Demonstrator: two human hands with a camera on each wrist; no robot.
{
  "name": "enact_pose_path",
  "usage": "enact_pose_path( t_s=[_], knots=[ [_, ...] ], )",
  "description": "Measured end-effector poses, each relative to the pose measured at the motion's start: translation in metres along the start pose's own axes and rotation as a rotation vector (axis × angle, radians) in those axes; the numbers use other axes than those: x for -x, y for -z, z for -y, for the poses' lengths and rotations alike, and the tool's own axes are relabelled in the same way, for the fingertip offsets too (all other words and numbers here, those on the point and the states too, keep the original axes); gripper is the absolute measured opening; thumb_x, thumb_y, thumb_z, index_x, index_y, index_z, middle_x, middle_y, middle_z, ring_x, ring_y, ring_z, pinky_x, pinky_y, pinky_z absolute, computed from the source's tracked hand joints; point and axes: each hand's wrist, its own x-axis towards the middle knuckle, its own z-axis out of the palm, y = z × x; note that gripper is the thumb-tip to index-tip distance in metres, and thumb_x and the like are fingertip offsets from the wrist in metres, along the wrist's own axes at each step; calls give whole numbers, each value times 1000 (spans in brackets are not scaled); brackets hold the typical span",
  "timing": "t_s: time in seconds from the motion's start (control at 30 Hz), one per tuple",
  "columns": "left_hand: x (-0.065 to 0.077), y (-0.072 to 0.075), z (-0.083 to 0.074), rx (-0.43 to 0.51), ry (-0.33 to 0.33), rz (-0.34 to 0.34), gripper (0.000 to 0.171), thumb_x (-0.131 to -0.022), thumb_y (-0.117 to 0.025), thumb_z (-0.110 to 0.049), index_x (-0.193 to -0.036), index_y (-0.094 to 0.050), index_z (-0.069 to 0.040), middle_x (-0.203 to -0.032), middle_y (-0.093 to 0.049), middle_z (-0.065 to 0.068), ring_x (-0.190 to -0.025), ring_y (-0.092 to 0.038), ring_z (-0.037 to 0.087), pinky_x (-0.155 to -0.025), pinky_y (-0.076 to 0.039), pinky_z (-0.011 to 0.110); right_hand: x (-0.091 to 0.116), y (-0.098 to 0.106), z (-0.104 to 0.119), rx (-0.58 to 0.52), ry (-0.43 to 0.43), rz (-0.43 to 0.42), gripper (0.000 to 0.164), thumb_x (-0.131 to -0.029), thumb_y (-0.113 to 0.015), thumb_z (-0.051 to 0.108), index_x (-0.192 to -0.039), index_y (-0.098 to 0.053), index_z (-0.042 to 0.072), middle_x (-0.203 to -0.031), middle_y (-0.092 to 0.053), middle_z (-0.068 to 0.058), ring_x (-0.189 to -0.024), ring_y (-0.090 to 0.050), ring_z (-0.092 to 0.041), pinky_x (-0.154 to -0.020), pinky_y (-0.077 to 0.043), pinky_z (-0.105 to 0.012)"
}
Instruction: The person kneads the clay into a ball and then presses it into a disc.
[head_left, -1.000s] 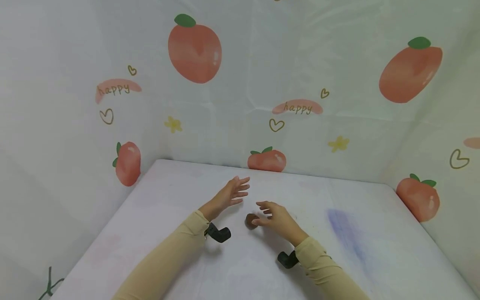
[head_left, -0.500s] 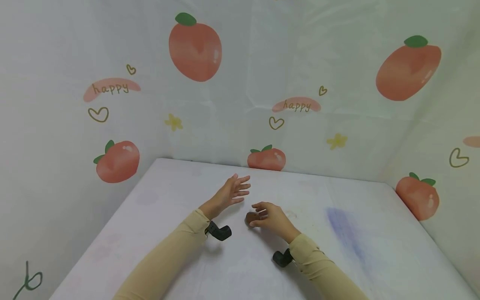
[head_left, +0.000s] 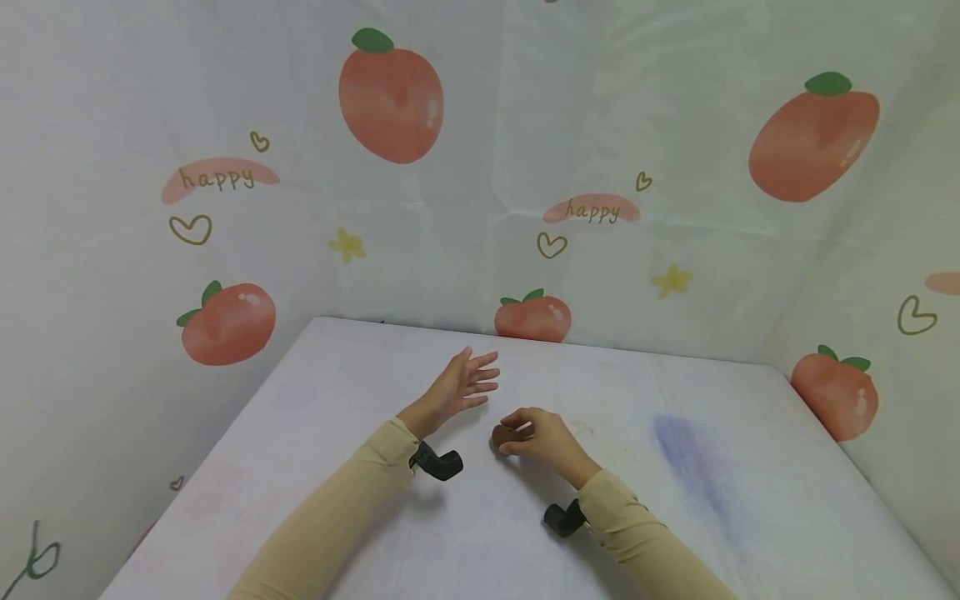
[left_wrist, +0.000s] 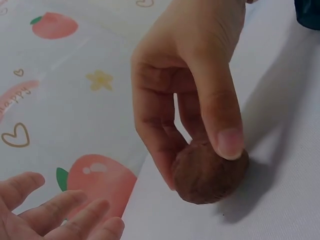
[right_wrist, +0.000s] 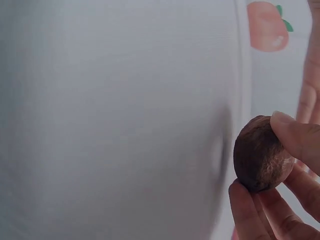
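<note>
Brown ball [left_wrist: 210, 177], 1 pc., is over approx. middle of white table [head_left: 480, 542], head view; table contact can't be confirmed. R hand [head_left: 551, 442], at ball's 3 o'clock, has ball clamped betw. thumb and fingers, thumb opp. fingertips. L hand [head_left: 456, 389], at ball's 11 o'clock, is apart from ball, fingers extended and spread, no item held. Blue-purple stain [head_left: 697, 471] noted on table, approx. 3–4 o'clock of R hand. Fruit-print cloth [head_left: 450, 200] hangs at 12 o'clock, beyond table's far edge.
</note>
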Motion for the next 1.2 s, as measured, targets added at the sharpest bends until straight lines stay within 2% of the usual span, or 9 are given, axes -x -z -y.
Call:
enact_pose_path(
  t_s=[0.1, 0.27, 0.53, 0.67, 0.87, 1.1, 1.2],
  knots=[
    [-1, 1, 2, 4, -3, 0, 72, -101, -16, -59, -153, -27, -11, -154, -32, 23, -142, -28, 43, -117, -22, 54, 0, 3, 5, -13, -31, -14, 34, -78, -81, 17, -108, -71, 6, -103, -71, -8, -88, -70, -21, -77, -57, -33],
    [-2, 0, 5, 7, -6, 0, 73, -101, -15, -58, -153, -26, -9, -154, -28, 26, -142, -27, 45, -118, -20, 54, 0, 11, 17, -38, -29, -60, 34, -79, -80, 18, -111, -71, 9, -108, -71, -7, -92, -70, -22, -78, -57, -32],
    [-5, -9, 6, 8, -11, -3, 73, -100, -14, -60, -154, -25, -12, -155, -26, 25, -144, -24, 42, -118, -15, 56, 0, 25, 41, -124, 24, -136, 36, -79, -81, 17, -112, -69, 8, -111, -69, -6, -95, -70, -22, -81, -58, -31],
    [-6, -15, 5, -5, -18, -3, 72, -100, -13, -60, -154, -25, -14, -156, -27, 22, -145, -23, 39, -117, -15, 59, -1, 26, 48, -161, 45, -155, 37, -78, -81, 14, -112, -68, 6, -111, -68, -7, -98, -69, -21, -83, -57, -26],
    [-7, -24, 4, 6, -42, 11, 68, -102, -13, -55, -155, -23, -13, -157, -27, 19, -147, -21, 31, -116, -13, 63, -3, 25, 54, -168, 80, -175, 37, -78, -81, 11, -112, -68, 5, -113, -68, -9, -100, -68, -24, -82, -57, -25],
    [-9, -32, 2, 33, -69, 50, 68, -103, -11, -51, -156, -15, -9, -157, -25, 20, -138, -37, 36, -118, -19, 54, -3, 22, 59, -131, 89, -206, 36, -77, -82, 12, -110, -70, 8, -110, -69, -6, -100, -67, -24, -81, -57, -27],
    [-9, -35, 2, 36, -69, 18, 68, -103, -15, -52, -155, -18, -10, -155, -30, 20, -135, -41, 37, -116, -25, 53, -4, 21, 60, -112, 84, -216, 36, -76, -83, 12, -110, -70, 10, -109, -69, -4, -99, -67, -23, -81, -57, -28]
  ],
)
